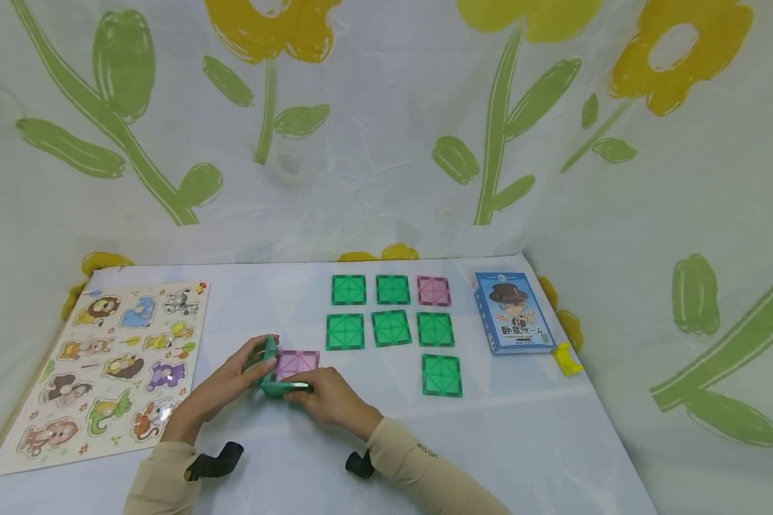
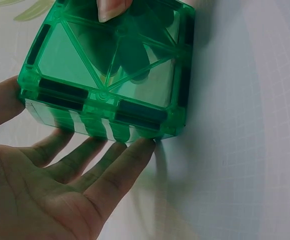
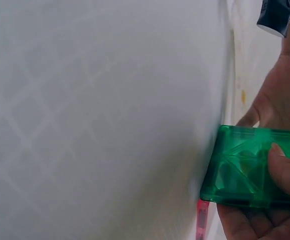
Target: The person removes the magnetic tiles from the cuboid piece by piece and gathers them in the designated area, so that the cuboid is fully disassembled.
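Observation:
A pink square magnetic tile [image 1: 298,363] lies flat on the table between the two hands. Along its left side, my left hand [image 1: 235,375] holds a green magnetic tile [image 1: 269,352] on edge, fingers against its outer face. My right hand [image 1: 335,400] pinches a second green magnetic tile [image 1: 285,388] at the pink tile's near side, thumb [image 3: 285,170] on one face and fingers behind. In the left wrist view the two green tiles meet at a corner edge. The pink tile's rim [image 3: 201,220] shows below the green tile in the right wrist view.
Several green tiles [image 1: 346,332] and another pink tile [image 1: 434,291] lie flat in loose rows right of the hands. Further right are a blue card box [image 1: 514,312] and a yellow piece [image 1: 567,359]. An animal sticker board [image 1: 112,368] covers the left side.

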`<control>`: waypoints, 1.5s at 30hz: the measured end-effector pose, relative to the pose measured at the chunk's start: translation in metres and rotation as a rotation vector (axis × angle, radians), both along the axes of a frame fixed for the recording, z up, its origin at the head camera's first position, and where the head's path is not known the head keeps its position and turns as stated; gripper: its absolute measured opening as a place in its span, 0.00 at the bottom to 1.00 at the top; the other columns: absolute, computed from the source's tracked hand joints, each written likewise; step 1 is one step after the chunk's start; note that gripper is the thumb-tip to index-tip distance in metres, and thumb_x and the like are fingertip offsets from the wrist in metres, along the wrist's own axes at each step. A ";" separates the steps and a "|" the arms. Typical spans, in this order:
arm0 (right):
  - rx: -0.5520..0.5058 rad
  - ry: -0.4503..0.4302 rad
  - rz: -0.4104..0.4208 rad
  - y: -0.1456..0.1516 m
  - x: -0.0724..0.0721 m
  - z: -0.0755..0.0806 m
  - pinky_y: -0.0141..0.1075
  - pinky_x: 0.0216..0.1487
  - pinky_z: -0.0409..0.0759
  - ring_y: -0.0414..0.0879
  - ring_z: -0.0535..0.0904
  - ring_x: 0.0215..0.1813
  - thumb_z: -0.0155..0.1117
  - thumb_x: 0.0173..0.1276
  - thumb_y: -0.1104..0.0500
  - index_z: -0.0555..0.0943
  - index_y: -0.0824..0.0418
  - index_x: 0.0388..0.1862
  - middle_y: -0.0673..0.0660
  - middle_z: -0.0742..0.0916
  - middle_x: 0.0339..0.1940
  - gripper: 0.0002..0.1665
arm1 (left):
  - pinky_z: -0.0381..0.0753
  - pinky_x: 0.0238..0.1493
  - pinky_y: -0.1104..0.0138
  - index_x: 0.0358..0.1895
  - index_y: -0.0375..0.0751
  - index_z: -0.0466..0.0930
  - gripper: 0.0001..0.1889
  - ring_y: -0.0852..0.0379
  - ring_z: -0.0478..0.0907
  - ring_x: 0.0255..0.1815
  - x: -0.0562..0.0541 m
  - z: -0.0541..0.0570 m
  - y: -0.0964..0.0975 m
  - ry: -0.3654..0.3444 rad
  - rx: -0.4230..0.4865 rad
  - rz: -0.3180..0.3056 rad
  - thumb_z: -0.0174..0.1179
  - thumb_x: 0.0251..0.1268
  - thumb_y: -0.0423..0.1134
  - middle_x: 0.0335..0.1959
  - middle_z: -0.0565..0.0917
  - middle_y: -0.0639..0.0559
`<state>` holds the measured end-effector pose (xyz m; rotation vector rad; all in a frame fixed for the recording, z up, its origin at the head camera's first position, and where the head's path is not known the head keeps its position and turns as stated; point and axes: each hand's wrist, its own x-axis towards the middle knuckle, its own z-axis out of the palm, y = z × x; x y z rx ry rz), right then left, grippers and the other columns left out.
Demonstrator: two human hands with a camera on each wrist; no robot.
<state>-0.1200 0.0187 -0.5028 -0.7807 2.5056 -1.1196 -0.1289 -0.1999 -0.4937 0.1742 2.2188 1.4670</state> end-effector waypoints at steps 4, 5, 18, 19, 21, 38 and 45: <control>-0.001 -0.001 -0.006 -0.001 0.000 -0.001 0.19 0.45 0.75 0.28 0.78 0.42 0.68 0.69 0.57 0.88 0.56 0.52 0.49 0.92 0.48 0.14 | 0.54 0.73 0.29 0.79 0.41 0.47 0.34 0.24 0.45 0.80 0.000 0.000 0.000 -0.002 0.001 0.000 0.48 0.79 0.49 0.79 0.52 0.27; -0.002 0.002 -0.007 -0.001 0.001 -0.002 0.19 0.45 0.75 0.28 0.78 0.43 0.68 0.69 0.58 0.88 0.56 0.52 0.49 0.92 0.47 0.14 | 0.53 0.73 0.29 0.80 0.41 0.47 0.34 0.24 0.45 0.80 0.000 0.000 0.000 -0.005 -0.001 0.001 0.47 0.79 0.49 0.79 0.52 0.27; -0.009 0.008 -0.013 -0.002 0.002 -0.002 0.19 0.47 0.76 0.26 0.78 0.43 0.67 0.69 0.57 0.88 0.56 0.53 0.48 0.92 0.47 0.14 | 0.51 0.73 0.28 0.80 0.42 0.46 0.34 0.24 0.43 0.80 0.000 0.000 0.000 -0.004 -0.011 -0.001 0.47 0.79 0.49 0.80 0.51 0.27; -0.010 0.009 -0.012 -0.002 0.002 -0.002 0.19 0.47 0.76 0.26 0.78 0.43 0.67 0.69 0.57 0.88 0.55 0.53 0.48 0.92 0.47 0.14 | 0.52 0.73 0.28 0.80 0.42 0.47 0.34 0.24 0.43 0.80 0.000 0.000 0.000 -0.003 -0.007 -0.001 0.47 0.79 0.49 0.79 0.51 0.27; -0.013 0.011 -0.012 -0.001 0.002 -0.003 0.19 0.47 0.76 0.26 0.78 0.43 0.67 0.69 0.57 0.88 0.55 0.53 0.49 0.92 0.47 0.15 | 0.53 0.73 0.28 0.80 0.42 0.47 0.34 0.24 0.43 0.80 0.000 -0.001 0.000 0.001 -0.002 -0.003 0.47 0.79 0.49 0.79 0.51 0.27; -0.027 0.061 0.019 0.000 0.008 -0.003 0.19 0.51 0.78 0.31 0.83 0.54 0.69 0.67 0.59 0.89 0.54 0.52 0.49 0.92 0.49 0.14 | 0.61 0.72 0.31 0.79 0.41 0.48 0.33 0.23 0.47 0.79 0.000 -0.002 -0.003 0.024 0.047 -0.012 0.48 0.79 0.47 0.79 0.52 0.26; -0.033 0.059 0.017 -0.001 0.009 -0.004 0.18 0.52 0.77 0.29 0.82 0.52 0.69 0.68 0.59 0.89 0.54 0.51 0.48 0.92 0.49 0.14 | 0.61 0.72 0.31 0.79 0.40 0.48 0.33 0.23 0.47 0.79 0.000 -0.002 -0.002 0.024 0.045 -0.012 0.48 0.79 0.48 0.79 0.53 0.26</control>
